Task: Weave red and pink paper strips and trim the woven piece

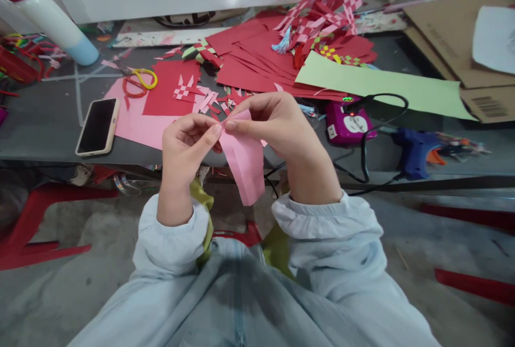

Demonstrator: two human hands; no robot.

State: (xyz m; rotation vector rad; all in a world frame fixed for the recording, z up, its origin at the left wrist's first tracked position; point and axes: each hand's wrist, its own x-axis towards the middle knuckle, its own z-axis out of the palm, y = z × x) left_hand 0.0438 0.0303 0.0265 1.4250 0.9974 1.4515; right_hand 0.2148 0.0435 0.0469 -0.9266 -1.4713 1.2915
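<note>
A folded strip of pink paper point(246, 167) hangs down between my two hands, in front of the table's near edge. My left hand point(189, 146) pinches its upper end between thumb and forefinger. The thumb and fingers of my right hand point(267, 122) are closed on the same end, close beside the left thumb. Behind them, on the table, lie small red and pink paper scraps point(211, 101), a red paper square point(171, 87) and a pink sheet point(140, 127). Scissors point(137, 87) with red and yellow handles rest on these sheets.
A phone point(97, 127) and a bottle point(48, 12) are at left. Red sheets point(257, 68) and woven paper strips point(322, 6) pile up at the back. A green sheet point(382, 84), purple power socket point(349, 123), blue glue gun point(418, 151) and cardboard point(442, 30) are at right.
</note>
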